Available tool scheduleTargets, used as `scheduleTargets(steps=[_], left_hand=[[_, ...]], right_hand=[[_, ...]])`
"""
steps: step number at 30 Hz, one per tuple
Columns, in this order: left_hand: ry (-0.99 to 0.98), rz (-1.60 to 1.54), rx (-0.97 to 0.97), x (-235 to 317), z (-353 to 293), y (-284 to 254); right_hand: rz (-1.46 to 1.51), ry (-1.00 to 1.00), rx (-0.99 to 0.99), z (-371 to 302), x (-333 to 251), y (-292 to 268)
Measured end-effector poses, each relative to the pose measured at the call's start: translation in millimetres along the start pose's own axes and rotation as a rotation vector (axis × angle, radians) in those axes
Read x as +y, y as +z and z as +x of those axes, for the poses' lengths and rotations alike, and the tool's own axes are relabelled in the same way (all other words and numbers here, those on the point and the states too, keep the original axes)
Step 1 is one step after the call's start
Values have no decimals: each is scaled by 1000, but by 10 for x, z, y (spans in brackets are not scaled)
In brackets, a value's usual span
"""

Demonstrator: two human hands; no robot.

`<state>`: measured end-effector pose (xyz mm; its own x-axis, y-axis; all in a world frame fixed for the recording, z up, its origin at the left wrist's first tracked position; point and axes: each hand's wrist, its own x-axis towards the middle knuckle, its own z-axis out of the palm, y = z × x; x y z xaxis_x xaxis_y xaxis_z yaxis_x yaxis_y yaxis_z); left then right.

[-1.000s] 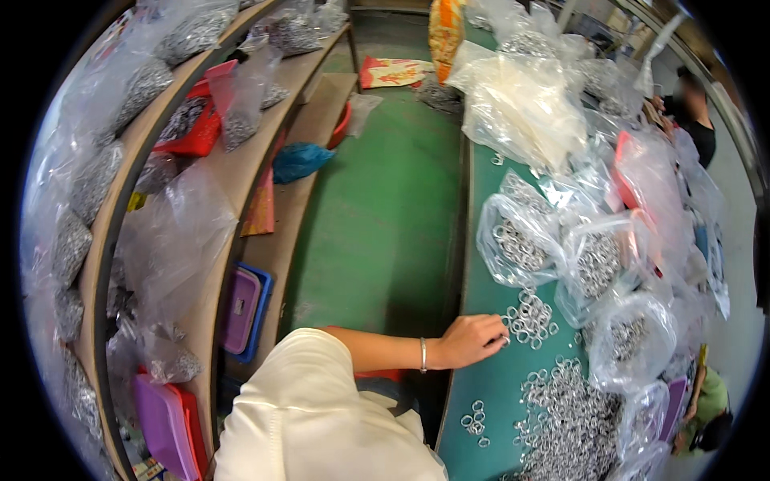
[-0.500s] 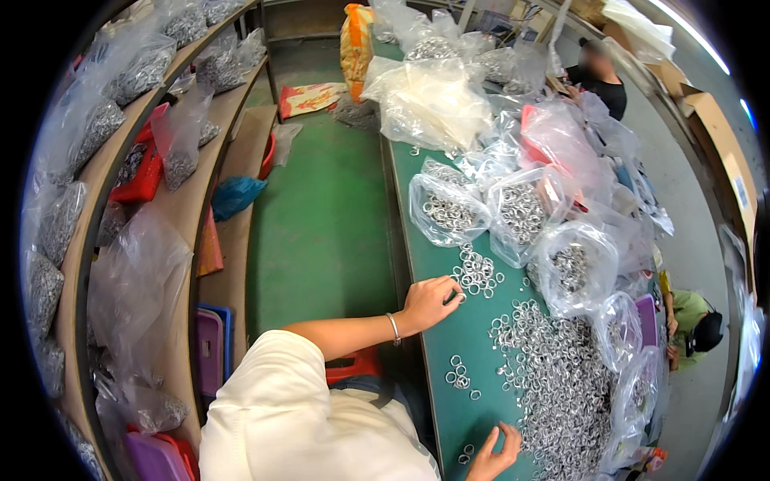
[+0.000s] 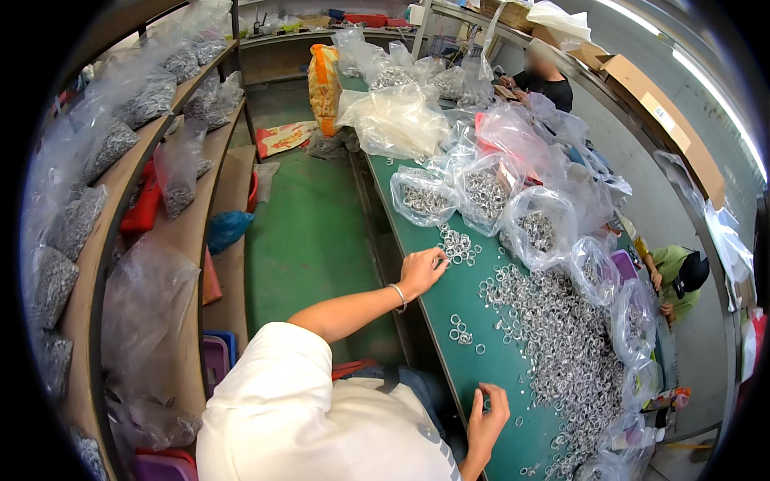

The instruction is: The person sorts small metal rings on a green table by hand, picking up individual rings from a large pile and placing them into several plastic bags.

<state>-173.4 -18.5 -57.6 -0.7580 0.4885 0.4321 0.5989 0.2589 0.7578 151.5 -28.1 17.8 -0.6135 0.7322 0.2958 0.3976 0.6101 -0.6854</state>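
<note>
My left hand (image 3: 421, 271) reaches out over the green table (image 3: 449, 301), a bracelet on its wrist. Its fingertips are pinched together at the edge of a small cluster of metal rings (image 3: 459, 244). My right hand (image 3: 488, 417) rests at the table's near edge with the fingers raised and apart, holding nothing that I can see. A few loose rings (image 3: 459, 333) lie between the two hands. A big heap of metal rings (image 3: 561, 337) spreads across the table to the right of both hands.
Several clear bags of rings (image 3: 485, 196) stand behind the cluster, with empty plastic bags (image 3: 397, 120) further back. Wooden shelves (image 3: 188, 232) on the left hold more filled bags. A person in black (image 3: 545, 80) works at the far end, and another person in green (image 3: 674, 276) sits across the table.
The view has swung so more of the table shows. My left hand stays at the small ring cluster. My right hand has come up along the near table edge.
</note>
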Motion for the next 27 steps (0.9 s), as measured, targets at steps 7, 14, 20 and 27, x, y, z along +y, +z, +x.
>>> scheduleTargets(steps=[7,14,20,27], left_hand=[[-8,-77,33,9,23,22],[-352,-801,-34,345,-409,-238],[-330,-690,62,102,-530,-994],[-232,-32,517,-1340,47,-2366]], right_hand=[[71,-150,-155,58,-74,37],[16,-297,-442,311,-82,152],[-66,-490,-602,569,-117,202],[-23,-440,-760,876,-169,465]])
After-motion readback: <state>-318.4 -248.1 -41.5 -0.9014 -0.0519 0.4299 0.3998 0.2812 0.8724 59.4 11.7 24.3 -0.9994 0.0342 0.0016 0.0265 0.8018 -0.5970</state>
